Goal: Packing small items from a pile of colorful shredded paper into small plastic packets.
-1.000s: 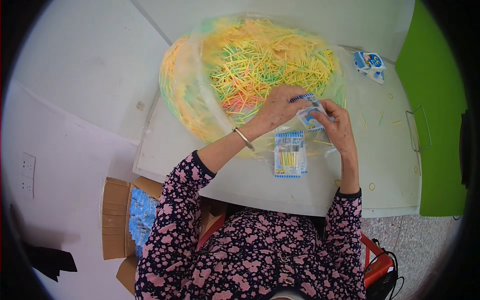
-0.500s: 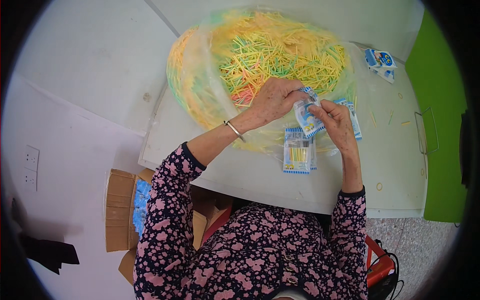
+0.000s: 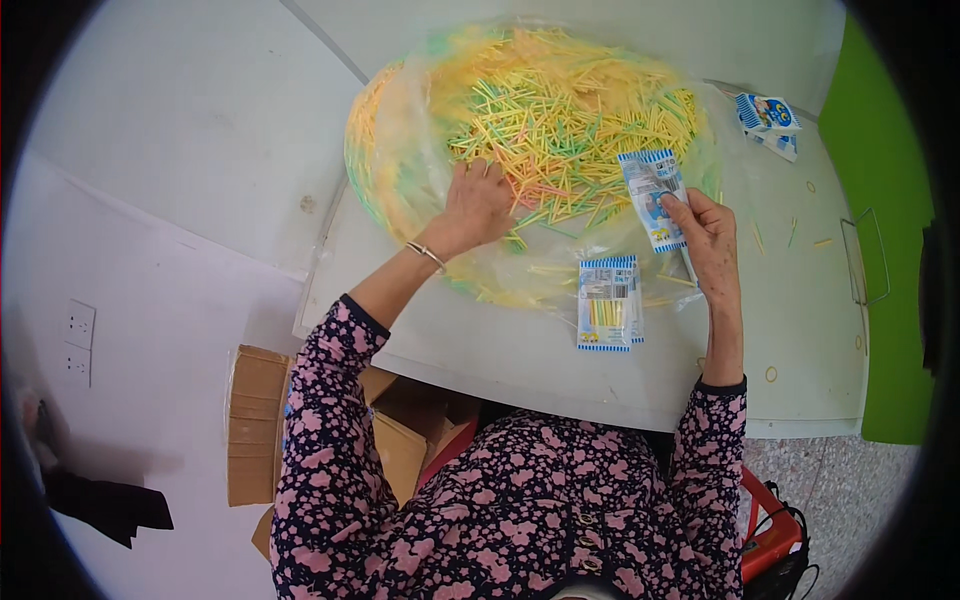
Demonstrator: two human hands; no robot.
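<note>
Left hand (image 3: 478, 205) flat on pile of coloured sticks (image 3: 560, 115), fingers spread, gathering. Right hand (image 3: 708, 232) pinches small blue-white packet (image 3: 652, 198) upright above heap, ready for filling. Filled packet (image 3: 609, 302) lies on tabletop (image 3: 500, 350).

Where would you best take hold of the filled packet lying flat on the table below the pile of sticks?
Probably by its near short edge. The filled packet lies flat and lengthwise toward the person, its far end against the clear plastic sheet under the stick pile. The right hand already holds an empty packet, so the left hand could come from the near side, pinching the bare seam.
</note>
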